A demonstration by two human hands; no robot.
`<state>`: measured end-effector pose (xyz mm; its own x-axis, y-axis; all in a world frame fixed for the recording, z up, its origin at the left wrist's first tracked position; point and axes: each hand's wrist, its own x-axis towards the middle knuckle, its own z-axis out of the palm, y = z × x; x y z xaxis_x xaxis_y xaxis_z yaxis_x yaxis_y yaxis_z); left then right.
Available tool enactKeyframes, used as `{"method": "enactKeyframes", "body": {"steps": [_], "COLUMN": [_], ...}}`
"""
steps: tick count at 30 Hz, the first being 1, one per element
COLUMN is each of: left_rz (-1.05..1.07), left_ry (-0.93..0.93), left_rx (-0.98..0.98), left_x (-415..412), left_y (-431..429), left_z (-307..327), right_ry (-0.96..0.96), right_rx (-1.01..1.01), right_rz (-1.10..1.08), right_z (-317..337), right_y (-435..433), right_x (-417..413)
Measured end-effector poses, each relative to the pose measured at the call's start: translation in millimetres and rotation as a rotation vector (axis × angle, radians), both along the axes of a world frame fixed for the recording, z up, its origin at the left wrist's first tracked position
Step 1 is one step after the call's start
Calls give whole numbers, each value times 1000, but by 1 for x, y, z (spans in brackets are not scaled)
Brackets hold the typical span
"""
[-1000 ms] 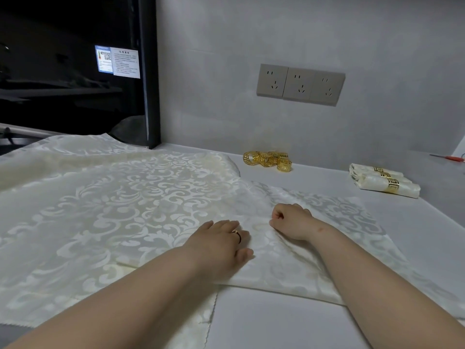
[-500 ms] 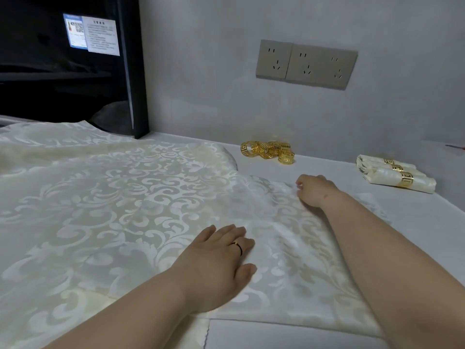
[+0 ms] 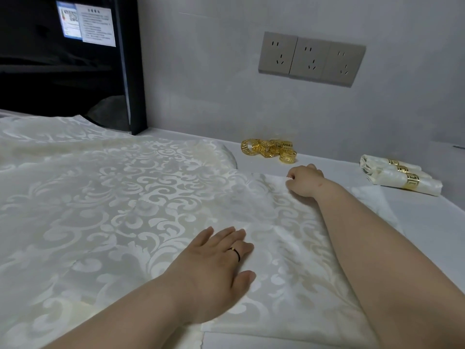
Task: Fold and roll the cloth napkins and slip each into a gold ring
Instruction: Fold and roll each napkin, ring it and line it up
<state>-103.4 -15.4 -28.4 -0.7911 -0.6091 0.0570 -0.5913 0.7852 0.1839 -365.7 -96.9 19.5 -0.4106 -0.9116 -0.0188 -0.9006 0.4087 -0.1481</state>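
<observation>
A cream damask napkin (image 3: 289,248) lies folded on the white counter in front of me. My left hand (image 3: 216,270) rests flat on its near part, fingers straight. My right hand (image 3: 305,181) reaches to the napkin's far edge and pinches it with curled fingers. A heap of loose gold rings (image 3: 269,149) sits by the wall just beyond that hand. At the right lie two or three rolled napkins (image 3: 400,177), each inside a gold ring.
A stack of spread-out cream napkins (image 3: 88,192) covers the left of the white counter (image 3: 427,235). A black cabinet (image 3: 63,79) stands at the back left. Three grey wall sockets (image 3: 312,59) sit above the rings.
My right hand has slid away from me, from the napkin's middle to its far edge. The left hand has stayed pressed on the near part.
</observation>
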Motion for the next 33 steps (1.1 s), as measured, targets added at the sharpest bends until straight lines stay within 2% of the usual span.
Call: {"method": "enactKeyframes", "body": {"steps": [9,11,15,17,20,23,26,28,33], "left_rz": [-18,-6,60,163,283,354,334,283,167], "left_ry": [40,191,544,624,558,416,305,171,76], "left_rx": [-13,-71,-437,-555,-660,-645,-757,-714,-807], "left_x": [0,5,19,26,46,71,92,101,118], "left_y": [2,5,3,0,4,-2,-3,1,4], "left_z": [5,9,24,31,44,37,33,32,37], "right_ry": [133,153,166,201,255,299,300,320,345], "right_rx": [-289,-326,-403,-416,-435,-571,-606,-603,-579], "right_rz": [211,255,304,340,413,500,537,534,516], "right_z": [62,72,82,80,69,45,18,3,-28], "right_y": [65,87,134,154,182,205,219,227,238], "right_x": [31,40,60,68,79,80,79,80,73]}}
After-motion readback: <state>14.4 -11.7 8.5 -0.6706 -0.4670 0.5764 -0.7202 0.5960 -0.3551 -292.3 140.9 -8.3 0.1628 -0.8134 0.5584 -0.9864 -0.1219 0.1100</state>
